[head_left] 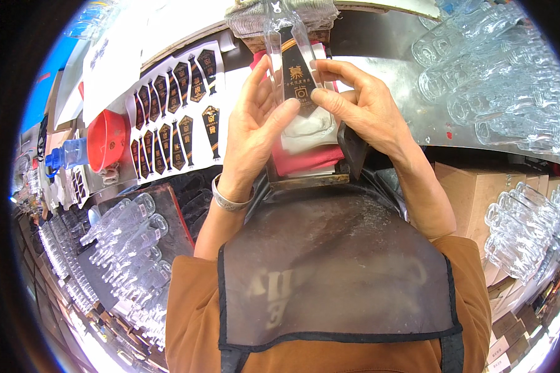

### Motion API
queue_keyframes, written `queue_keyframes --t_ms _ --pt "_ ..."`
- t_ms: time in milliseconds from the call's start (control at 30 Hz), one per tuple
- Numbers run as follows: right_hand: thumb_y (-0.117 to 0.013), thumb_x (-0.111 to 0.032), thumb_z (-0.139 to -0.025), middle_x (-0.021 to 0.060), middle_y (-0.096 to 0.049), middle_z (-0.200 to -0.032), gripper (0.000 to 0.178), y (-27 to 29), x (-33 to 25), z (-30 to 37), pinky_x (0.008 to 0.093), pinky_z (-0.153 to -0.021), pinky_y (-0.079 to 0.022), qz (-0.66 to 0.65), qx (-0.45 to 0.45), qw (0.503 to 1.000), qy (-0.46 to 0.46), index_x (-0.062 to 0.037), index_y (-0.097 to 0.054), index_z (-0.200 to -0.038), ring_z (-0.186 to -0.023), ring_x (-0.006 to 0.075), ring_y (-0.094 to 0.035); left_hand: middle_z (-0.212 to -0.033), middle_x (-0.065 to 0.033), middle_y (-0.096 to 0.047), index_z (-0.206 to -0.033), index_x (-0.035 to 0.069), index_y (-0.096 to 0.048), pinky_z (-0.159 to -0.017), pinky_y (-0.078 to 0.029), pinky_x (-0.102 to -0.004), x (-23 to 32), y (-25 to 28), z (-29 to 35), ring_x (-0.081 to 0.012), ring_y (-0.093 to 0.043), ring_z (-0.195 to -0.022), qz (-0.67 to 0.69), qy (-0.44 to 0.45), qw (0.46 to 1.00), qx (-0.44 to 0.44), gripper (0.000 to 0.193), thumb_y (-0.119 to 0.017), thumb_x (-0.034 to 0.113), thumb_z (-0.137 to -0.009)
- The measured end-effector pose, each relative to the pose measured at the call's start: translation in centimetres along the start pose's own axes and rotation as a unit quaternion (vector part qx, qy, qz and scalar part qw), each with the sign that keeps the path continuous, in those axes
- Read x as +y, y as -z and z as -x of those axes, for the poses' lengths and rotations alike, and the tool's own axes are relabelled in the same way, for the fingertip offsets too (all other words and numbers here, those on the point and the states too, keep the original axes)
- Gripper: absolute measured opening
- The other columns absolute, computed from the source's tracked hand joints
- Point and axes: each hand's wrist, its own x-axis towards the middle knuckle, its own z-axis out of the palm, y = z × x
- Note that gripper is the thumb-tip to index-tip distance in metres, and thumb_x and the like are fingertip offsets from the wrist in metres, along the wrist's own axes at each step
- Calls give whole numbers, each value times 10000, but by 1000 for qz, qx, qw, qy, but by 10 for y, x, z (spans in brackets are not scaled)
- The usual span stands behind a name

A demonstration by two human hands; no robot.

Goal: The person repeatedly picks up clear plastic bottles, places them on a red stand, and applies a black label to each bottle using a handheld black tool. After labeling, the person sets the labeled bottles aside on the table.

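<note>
Both hands hold a clear glass bottle [279,37] lying lengthwise over a small padded stand with red and white cloths [305,155]. A dark label with gold print [297,78] sits on the bottle's upper face. My left hand [255,127] grips the bottle's left side, its thumb pressing near the label's lower tip. My right hand [364,105] holds the right side, fingertips on the label's edge. A silver bracelet [229,200] circles my left wrist.
A white sheet of several dark labels [171,118] lies to the left, beside a red bowl [106,140]. Clear bottles lie in rows at lower left [127,239], upper right [491,68] and right [522,230]. Cardboard boxes [470,193] stand at right. A dark apron [336,267] covers my lap.
</note>
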Motion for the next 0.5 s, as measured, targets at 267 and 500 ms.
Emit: queue_keyframes --t_ms 267,500 --pt "-722 -219 -918 125 -662 -1155 504 0 1 -1 244 -709 -510 -6 10 1000 13 53 -557 -1309 -808 103 -659 -1489 -250 -411 -1535 -46 -220 -1139 -379 -387 -2 1 0 -297 -416 -1398 0 6 1000 3 765 -673 8 -921" --pt "-576 -346 -1018 153 -676 -1120 456 20 19 -8 202 -546 -469 -154 29 986 -54 34 -580 -1269 -659 70 -579 -1517 -251 -375 -1536 -44 -225 -1167 -338 -407 -1 1 0 -312 -355 -1438 10 10 1000 1 771 -677 -3 -912"
